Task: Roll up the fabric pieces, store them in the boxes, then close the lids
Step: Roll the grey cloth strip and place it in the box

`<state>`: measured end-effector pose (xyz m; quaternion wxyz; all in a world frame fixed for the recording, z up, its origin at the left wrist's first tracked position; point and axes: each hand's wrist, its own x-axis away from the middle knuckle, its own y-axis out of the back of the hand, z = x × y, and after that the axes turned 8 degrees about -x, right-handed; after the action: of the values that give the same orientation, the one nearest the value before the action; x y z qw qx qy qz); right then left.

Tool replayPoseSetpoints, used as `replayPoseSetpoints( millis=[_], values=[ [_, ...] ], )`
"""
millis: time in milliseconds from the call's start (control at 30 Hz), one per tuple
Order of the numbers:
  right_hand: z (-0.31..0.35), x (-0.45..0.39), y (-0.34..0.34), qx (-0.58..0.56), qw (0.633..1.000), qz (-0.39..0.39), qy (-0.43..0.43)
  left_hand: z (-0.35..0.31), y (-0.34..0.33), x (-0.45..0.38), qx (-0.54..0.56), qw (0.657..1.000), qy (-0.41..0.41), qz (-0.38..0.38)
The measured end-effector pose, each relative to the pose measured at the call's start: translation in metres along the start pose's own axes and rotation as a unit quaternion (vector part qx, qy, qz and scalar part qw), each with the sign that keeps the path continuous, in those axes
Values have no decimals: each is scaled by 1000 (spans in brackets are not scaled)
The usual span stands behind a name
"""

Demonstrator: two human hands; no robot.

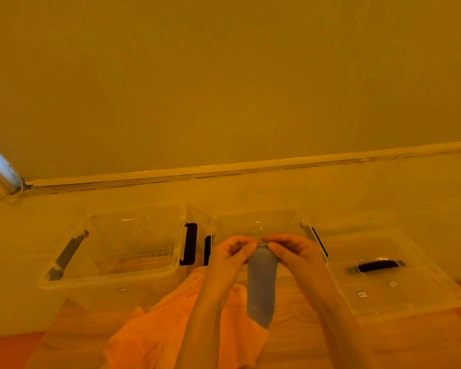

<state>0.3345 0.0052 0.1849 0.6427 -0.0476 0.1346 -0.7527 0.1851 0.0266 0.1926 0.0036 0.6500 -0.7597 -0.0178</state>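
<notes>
Left hand [230, 253]: fingers curled, pinching the top edge of the grey roll [261, 283] from the left.
Right hand [290, 253]: fingers curled, pinching the same top edge from the right; fingertips of both hands nearly meet.
Grey roll: hangs upright between the hands, in front of the middle box [261, 222], lower end over the orange cloth [171, 328].
Orange cloth: loose, spread on the table [16, 310] at the near edge, under the forearms.
Left box [112, 278]: open, rim unobstructed, near the left hand.
Middle box: open, just behind the hands.
Lid [399, 286]: flat, right of the middle box, black handle [378, 265] up.
Wall [224, 75]: behind the boxes.
</notes>
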Motion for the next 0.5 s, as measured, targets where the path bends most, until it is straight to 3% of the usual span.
replayPoseSetpoints(
  millis=[167, 500],
  values=[
    [2, 1, -2, -21, 998, -3, -56, 2, 2, -1, -15, 1000, -4, -8],
    [7, 8, 2, -29, 999, 11, -41, -1, 1, 4, -22, 1000, 10, 7]
  ],
)
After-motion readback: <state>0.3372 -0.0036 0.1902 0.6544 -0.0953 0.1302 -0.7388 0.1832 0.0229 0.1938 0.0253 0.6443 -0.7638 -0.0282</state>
